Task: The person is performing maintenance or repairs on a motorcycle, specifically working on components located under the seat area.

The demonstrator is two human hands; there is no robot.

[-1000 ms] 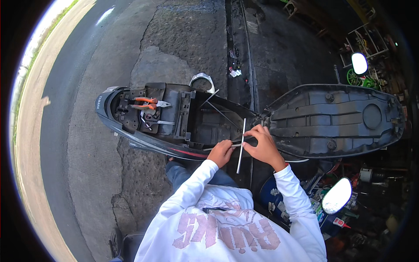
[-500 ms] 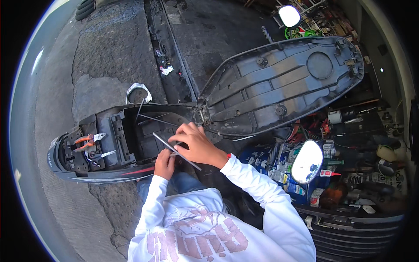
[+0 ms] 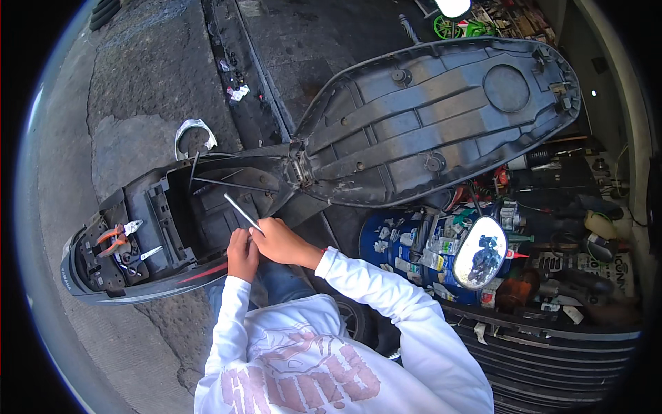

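Observation:
My right hand (image 3: 279, 241) is closed on a silver metal bar (image 3: 238, 207), which slants up and left over the open under-seat compartment (image 3: 214, 217) of a dark scooter. Touching it, my left hand (image 3: 241, 252) is closed at the compartment's near edge; what its fingers hold is hidden. Farther back in the compartment, another thin T-shaped metal tool (image 3: 234, 183) lies slanted. On the scooter's tail rest orange-handled pliers (image 3: 114, 241) and another small steel tool (image 3: 152, 252). The raised seat (image 3: 434, 117), underside up, extends to the right from its hinge (image 3: 300, 169).
A silver curved part (image 3: 193, 127) is beyond the scooter. A littered drain channel (image 3: 265, 86) runs along the concrete. At right stand a blue drum (image 3: 386, 241), a mirror (image 3: 479, 252), crowded tools and containers (image 3: 596, 241), and black slats (image 3: 538, 366). Tyres (image 3: 103, 14) are stacked at top left.
My view has turned, shifting the scooter down-left. The silver bar has tilted from upright to slanting, and my right hand's fingers have closed further round it, close against my left hand.

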